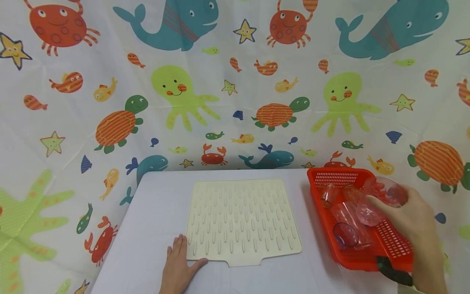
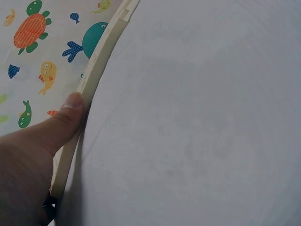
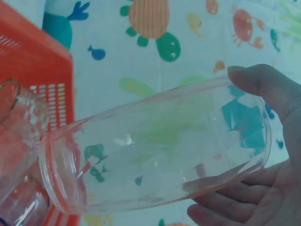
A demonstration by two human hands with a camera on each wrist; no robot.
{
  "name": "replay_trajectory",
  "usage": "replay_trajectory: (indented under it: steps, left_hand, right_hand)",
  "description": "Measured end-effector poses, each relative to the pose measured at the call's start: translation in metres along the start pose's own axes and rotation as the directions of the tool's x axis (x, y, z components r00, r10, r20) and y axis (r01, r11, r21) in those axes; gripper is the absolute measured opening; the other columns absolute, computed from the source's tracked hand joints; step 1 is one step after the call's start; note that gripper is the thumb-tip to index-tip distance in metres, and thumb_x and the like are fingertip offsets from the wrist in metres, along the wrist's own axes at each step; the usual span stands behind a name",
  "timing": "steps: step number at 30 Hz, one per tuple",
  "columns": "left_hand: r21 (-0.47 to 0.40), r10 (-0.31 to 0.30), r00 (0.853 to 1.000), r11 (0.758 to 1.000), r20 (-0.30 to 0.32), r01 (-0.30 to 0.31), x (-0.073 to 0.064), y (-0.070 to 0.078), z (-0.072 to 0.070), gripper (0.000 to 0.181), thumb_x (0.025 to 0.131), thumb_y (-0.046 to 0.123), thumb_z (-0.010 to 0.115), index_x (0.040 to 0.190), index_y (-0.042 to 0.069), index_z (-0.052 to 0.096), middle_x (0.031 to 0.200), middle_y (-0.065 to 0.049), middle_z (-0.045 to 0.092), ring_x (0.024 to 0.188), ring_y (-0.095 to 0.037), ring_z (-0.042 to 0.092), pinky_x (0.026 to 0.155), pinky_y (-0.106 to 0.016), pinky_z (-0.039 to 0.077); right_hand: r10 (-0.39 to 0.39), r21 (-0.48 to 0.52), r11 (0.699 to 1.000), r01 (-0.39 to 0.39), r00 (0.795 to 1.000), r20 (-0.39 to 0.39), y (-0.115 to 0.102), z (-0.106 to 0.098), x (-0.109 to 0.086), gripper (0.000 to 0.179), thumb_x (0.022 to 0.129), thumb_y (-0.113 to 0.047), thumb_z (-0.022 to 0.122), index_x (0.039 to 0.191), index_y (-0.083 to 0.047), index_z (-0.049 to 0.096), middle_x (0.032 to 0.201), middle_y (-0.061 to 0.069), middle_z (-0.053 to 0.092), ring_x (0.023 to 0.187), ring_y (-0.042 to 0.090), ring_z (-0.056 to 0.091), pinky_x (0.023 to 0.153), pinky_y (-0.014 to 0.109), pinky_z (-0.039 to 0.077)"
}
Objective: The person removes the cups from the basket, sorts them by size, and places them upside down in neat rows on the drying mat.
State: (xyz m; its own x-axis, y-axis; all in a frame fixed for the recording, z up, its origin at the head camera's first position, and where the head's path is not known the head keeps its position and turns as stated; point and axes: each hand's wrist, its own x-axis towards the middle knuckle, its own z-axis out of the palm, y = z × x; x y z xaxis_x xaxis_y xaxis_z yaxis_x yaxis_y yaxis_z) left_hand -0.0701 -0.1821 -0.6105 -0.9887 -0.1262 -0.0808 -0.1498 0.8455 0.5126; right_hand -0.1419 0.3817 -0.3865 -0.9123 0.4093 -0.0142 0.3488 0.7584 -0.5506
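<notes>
the clear glass (image 1: 380, 200) is in the right hand (image 1: 416, 214), tilted, over or just beside the right side of the red basket (image 1: 324, 220). the thumb lies along one side and the fingers wrap the other, near one end; whether that end is the base or the rim, i cannot tell. it should be fairly light, stiff, slippery if damp, and easily chipped, so a firm hold round the lower body, away from the lip, seems best.

in the basket lie a blue-rimmed glass (image 1: 346, 235), a tall glass (image 1: 350, 220) on its side and a small amber glass (image 1: 328, 195); these and the raised basket wall are what a swing could knock. the left hand (image 1: 179, 265) lies flat with straight fingers, thumb touching the cream board (image 1: 242, 220). the table (image 1: 154, 220) stands before a printed curtain (image 1: 231, 112).
</notes>
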Motion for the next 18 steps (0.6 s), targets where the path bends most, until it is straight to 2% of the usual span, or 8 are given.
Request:
replay_trajectory:
  steps: [7,12,15,18]
  left_hand:
    - [0.003,-0.002,1.000,1.000,-0.002,0.002,-0.001,-0.003,0.001,0.123,0.074,0.071,0.073,0.152,-0.012,0.027,0.161,-0.031,0.024,0.152,-0.047,0.017,0.127,-0.062,0.012]
    - [0.001,0.002,1.000,1.000,0.000,-0.002,-0.001,-0.003,0.000,0.121,0.075,0.070,0.072,0.152,-0.012,0.028,0.160,-0.032,0.025,0.152,-0.047,0.018,0.127,-0.062,0.012]
    - [0.001,0.005,1.000,1.000,-0.002,-0.005,-0.001,-0.002,-0.001,0.120,0.075,0.070,0.073,0.151,-0.012,0.028,0.160,-0.032,0.026,0.152,-0.047,0.018,0.127,-0.062,0.012]
    - [-0.006,0.002,1.000,1.000,0.003,-0.002,-0.001,-0.001,-0.001,0.120,0.076,0.069,0.073,0.152,-0.012,0.028,0.160,-0.031,0.025,0.152,-0.047,0.018,0.127,-0.062,0.011]
  right_hand:
    - [-0.144,0.067,0.987,0.144,0.990,-0.001,-0.021,0.005,-0.013,0.106,0.087,-0.059,0.070,0.158,0.000,0.019,0.145,0.037,0.041,0.124,0.054,0.040,0.086,0.076,0.049]
    - [-0.247,0.098,0.963,0.251,0.968,-0.050,-0.034,0.016,-0.021,0.096,0.086,-0.050,0.075,0.155,-0.003,0.029,0.141,0.034,0.048,0.120,0.052,0.046,0.083,0.071,0.054]
    - [-0.287,0.115,0.950,0.292,0.956,-0.056,-0.042,0.025,-0.024,0.093,0.084,-0.047,0.078,0.153,-0.004,0.033,0.139,0.032,0.049,0.115,0.050,0.049,0.077,0.066,0.059]
    - [-0.312,0.128,0.940,0.316,0.949,-0.048,-0.050,0.032,-0.026,0.094,0.083,-0.047,0.079,0.153,-0.005,0.033,0.141,0.031,0.048,0.116,0.050,0.049,0.078,0.067,0.059]
